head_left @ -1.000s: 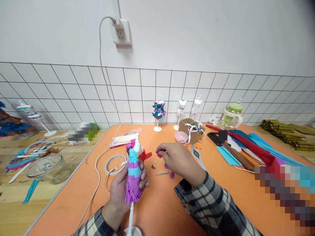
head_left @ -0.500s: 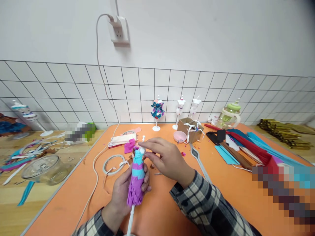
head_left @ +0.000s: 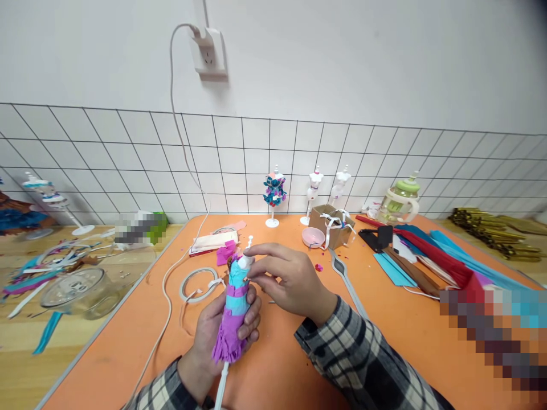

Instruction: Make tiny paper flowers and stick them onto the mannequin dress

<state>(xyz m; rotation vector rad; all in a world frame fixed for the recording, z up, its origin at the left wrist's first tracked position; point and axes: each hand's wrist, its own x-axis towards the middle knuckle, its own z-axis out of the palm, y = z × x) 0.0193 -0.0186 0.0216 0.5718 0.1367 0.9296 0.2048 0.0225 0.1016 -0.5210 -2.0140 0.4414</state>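
Observation:
My left hand (head_left: pixel 213 336) is wrapped round a small white mannequin doll (head_left: pixel 235 304) dressed in teal and purple crepe paper, held tilted above the orange table (head_left: pixel 273 370). Its white stand pole runs down past my wrist. My right hand (head_left: pixel 286 276) is at the doll's neck, with thumb and fingers pinched against the top of the teal bodice; what they pinch is too small to make out. A pink paper scrap (head_left: pixel 225 252) lies just behind the doll.
A tape ring (head_left: pixel 197 283) and a white cable (head_left: pixel 166 307) lie to the left. Dressed and bare mannequins (head_left: pixel 274 193) stand by the grid fence, beside a cardboard box (head_left: pixel 331 225), a pink dish (head_left: pixel 313 236), a green-lidded cup (head_left: pixel 399 202) and crepe strips (head_left: pixel 431 256). A glass jar (head_left: pixel 81 290) sits far left.
My right hand left the small scraps on the table, moved left to the doll's neck and now pinches there. My left hand has tilted the doll slightly.

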